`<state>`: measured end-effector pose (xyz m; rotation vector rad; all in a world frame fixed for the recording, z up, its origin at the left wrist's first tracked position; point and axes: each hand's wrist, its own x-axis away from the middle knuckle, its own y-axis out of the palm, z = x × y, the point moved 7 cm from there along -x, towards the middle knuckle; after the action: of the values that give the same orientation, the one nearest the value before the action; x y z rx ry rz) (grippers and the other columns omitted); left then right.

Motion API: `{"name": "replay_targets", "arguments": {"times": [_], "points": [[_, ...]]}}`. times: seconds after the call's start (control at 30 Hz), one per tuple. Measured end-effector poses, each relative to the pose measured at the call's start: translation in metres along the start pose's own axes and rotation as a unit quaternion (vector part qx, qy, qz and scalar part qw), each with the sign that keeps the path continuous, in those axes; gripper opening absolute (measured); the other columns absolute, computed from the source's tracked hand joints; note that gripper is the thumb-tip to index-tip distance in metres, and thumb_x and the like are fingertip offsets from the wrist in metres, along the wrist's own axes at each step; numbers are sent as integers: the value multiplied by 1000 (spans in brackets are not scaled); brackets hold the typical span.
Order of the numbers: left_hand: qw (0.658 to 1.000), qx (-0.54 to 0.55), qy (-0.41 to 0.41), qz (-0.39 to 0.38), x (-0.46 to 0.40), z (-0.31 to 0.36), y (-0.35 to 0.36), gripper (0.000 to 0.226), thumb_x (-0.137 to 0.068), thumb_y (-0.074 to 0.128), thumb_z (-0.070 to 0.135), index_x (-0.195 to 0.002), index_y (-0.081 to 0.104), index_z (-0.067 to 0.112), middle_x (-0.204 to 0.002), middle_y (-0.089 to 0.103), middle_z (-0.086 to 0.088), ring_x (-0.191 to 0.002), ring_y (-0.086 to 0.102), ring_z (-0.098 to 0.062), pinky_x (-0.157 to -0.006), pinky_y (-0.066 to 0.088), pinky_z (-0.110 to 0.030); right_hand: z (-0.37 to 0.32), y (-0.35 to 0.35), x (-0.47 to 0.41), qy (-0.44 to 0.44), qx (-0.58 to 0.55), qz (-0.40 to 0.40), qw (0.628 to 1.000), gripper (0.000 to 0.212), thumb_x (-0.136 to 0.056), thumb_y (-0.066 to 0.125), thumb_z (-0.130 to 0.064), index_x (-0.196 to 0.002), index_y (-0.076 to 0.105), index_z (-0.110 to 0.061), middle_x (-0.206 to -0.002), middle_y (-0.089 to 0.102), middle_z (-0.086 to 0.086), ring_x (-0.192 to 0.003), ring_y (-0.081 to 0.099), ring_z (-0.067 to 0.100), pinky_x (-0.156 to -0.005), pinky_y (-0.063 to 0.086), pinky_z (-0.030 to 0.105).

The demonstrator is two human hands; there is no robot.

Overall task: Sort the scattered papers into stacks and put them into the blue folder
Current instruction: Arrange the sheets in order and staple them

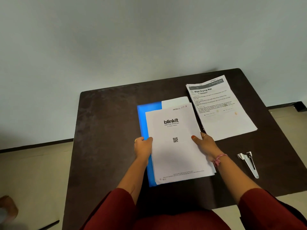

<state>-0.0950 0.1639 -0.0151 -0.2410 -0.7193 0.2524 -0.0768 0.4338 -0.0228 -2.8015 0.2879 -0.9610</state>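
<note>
Dark table and a stapler

A metal stapler point(248, 163) lies near the right edge of the dark brown table point(106, 130); a pale wall point(116, 39) rises behind the table, beige floor point(33, 171) beside it.

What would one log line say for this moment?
hands: gripping blinkit stack | under it: blue folder | second stack: aside
</note>
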Motion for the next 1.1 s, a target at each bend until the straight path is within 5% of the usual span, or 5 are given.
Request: {"name": "replay_targets", "arguments": {"times": [0.17,0.3,0.47,0.8,1.1], "points": [[999,39,1,5,12,-6,6,18,-85,56,14,-77,41,17,-75,41,4,-74,42,-19,-66,37,-30,19,-4,20,16,-39,-67,997,21,-96,55,-18,-117,55,-19,-113,64,-5,-94,62,8,-78,48,21],[997,73,0,18,18,-6,13,27,-89,59,25,-108,41,20,-82,54,8,-85,54,-15,-77,43,-28,36,-14,29,17,-63,-97,993,34,-94,58,-19,-127,55,-19,-123,66,1,-112,63,19,-99,48,39],[994,103,2,20,22,-13,18,34,-87,59,23,-117,54,9,-109,66,-8,-88,65,-18,-69,51,-29,45,-17,40,0,-2,-96,995,24,-95,56,-19,-118,56,-27,-120,66,-1,-108,63,14,-92,52,32],[993,107,-12,48,36,-25,23,30,-92,51,11,-122,46,12,-104,60,-3,-80,57,-9,-60,46,-23,48,-16,55,-29,118,-21,992,42,-98,51,-17,-137,37,-9,-122,55,5,-105,56,21,-93,46,35],[998,12,44,43,37,-22,24,38,-98,46,12,-135,40,10,-118,58,-10,-93,57,-17,-75,46,-28,-24,-8,5,-187,400,10,897,53,-90,61,-15,-134,41,8,-141,42,18,-132,36,31,-108,27,34]]}}
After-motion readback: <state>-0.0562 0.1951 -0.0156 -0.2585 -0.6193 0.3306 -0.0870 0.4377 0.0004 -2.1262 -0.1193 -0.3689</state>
